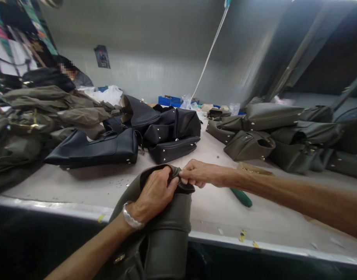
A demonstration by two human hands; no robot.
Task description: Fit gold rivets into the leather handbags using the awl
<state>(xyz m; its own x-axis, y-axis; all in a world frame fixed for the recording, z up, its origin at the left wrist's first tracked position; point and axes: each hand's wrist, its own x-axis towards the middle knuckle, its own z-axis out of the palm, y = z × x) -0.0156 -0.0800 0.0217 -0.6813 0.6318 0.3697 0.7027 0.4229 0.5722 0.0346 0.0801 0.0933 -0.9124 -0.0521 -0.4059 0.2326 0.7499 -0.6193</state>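
1. On my feed, an olive bag [168, 237] stands upright at the near edge of the surface [52, 204], its dark rim [166, 179] gathered between two bare hands.
2. The left hand [155, 194], a silver bangle [131, 216] at its wrist, grips the rim, fingers curled shut over the fold.
3. The right hand [197, 174] reaches in from the side, its fingers [184, 175] pressed together on the rim's edge.
4. I judge a short, firm pinch right at the fold the surest hold here (soft bag material would likely slip from a looser grip).
5. Black bags [172, 136] lie just ahead, olive bags [250, 146] are heaped to the right, and a green handle [241, 197] lies near the right forearm.
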